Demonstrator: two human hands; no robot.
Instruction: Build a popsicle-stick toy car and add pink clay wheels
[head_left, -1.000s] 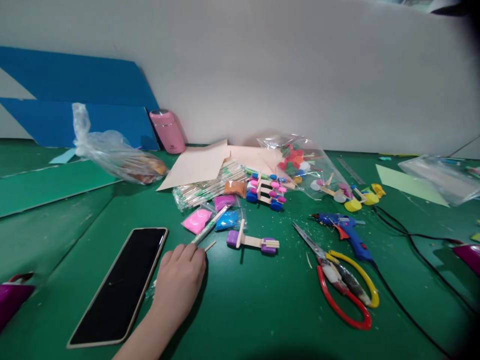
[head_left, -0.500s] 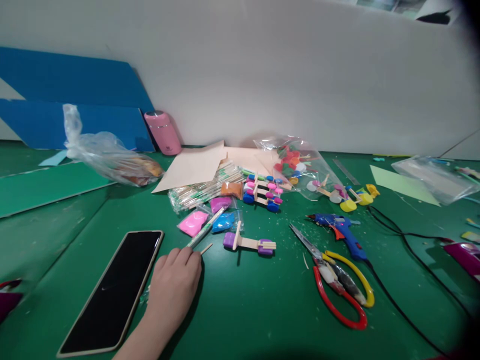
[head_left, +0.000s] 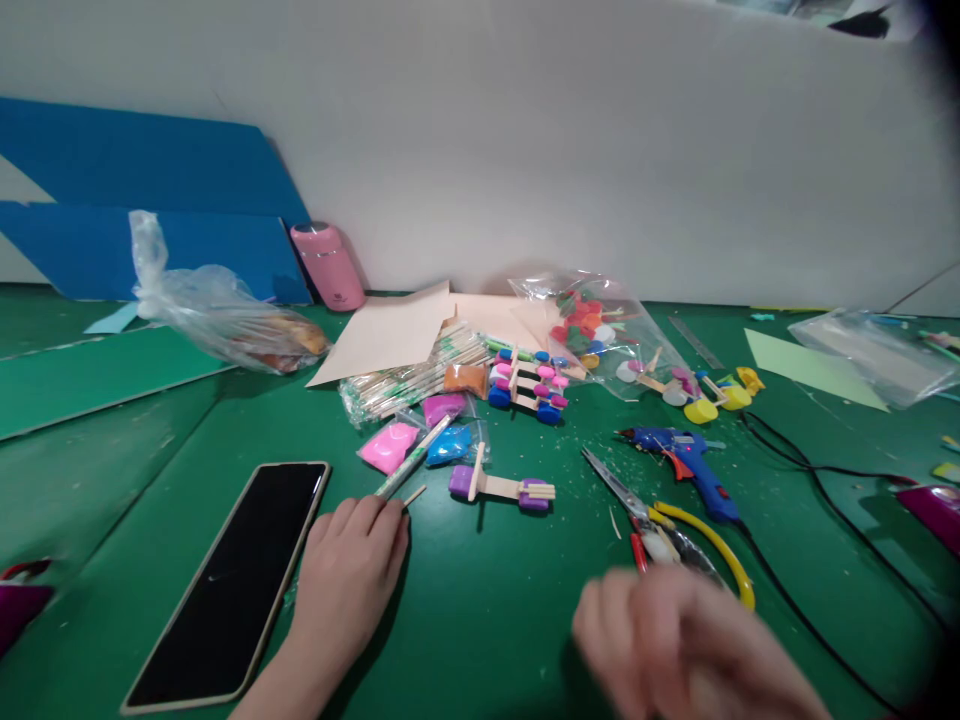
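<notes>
The change of this moment is the right hand [head_left: 660,635], which has come into view at about 4 o'clock of the purple-wheeled stick piece [head_left: 501,486]; it is blurred, its fingers look curled in, and I cannot tell whether it holds anything; it hides part of the scissors [head_left: 660,545], though contact with them cannot be told. The left hand [head_left: 349,565], at 8 o'clock of the piece, stays palm down over the striped packet [head_left: 409,468], with a thin stick [head_left: 415,495] poking out beside its fingers; whether it grips or only presses is hidden. For the work, I judge, this means both hands are now available around the piece, which lies untouched and unmoved between them.

Open room is best at 6 o'clock of the piece, on bare green table [head_left: 480,620]; the phone [head_left: 229,585] lies just beside the left forearm and narrows that side at 8 to 9 o'clock; at 3 o'clock the glue gun [head_left: 701,465] crowds the scissors' blades, its cord [head_left: 752,540] trailing toward 4 o'clock; the table's near edge is out of view.
</notes>
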